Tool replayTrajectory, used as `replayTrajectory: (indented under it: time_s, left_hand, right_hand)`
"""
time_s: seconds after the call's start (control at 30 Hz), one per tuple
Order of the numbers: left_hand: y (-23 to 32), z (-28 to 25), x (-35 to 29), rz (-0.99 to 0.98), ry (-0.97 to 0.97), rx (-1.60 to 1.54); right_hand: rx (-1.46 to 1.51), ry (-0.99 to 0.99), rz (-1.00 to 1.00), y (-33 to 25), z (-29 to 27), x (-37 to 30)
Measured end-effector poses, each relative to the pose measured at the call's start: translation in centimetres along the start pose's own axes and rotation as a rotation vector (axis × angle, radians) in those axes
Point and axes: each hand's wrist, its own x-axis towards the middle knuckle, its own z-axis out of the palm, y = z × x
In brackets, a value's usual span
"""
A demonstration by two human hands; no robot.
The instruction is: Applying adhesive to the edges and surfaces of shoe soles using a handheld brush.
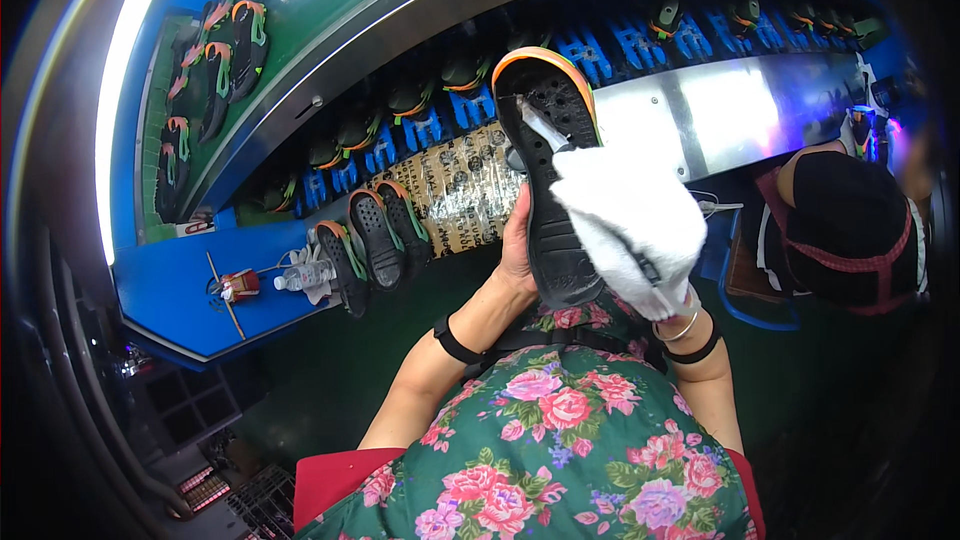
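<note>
My left hand (516, 245) grips the edge of a black clog (545, 190) with an orange rim and rows of holes. The clog is tilted up in front of my body, its open inside facing me. White cloth (635, 225), possibly a loose glove, covers most of my right hand (680, 312) and hides its fingers. This white bundle rests against the clog's right side. A narrow pale strip (543, 123) lies inside the clog by the cloth's tip; whether it is a tool, I cannot make out.
Several clogs (378, 240) lean on the taped cardboard (465, 190) ahead. Blue holders (380, 155) carry more shoes behind it. A plastic bottle (305, 276) lies on the blue table (180, 290) at left. At right sits another person (845, 230) in dark clothing.
</note>
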Motion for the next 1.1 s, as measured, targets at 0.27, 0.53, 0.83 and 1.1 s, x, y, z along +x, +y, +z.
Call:
replayTrajectory:
  time_s: [0.27, 0.53, 0.83, 1.1]
  left_hand:
    - [0.6, 0.7, 0.6, 0.04, 0.132, 0.168]
    - [1.0, 1.7, 1.7, 0.081, 0.048, 0.153]
    - [1.5, 4.1, 3.2, 0.061, -0.135, 0.154]
    - [2.0, 4.4, 4.0, 0.102, -0.043, 0.066]
  right_hand:
    - [0.129, 0.114, 0.124, 0.1, 0.4, 0.5]
    - [0.131, 0.055, -0.011, 0.3, 1.0, 0.4]
    - [0.148, 0.009, -0.036, 0.7, 1.4, -0.7]
    - [0.098, -0.082, -0.066, 1.2, 1.3, -1.8]
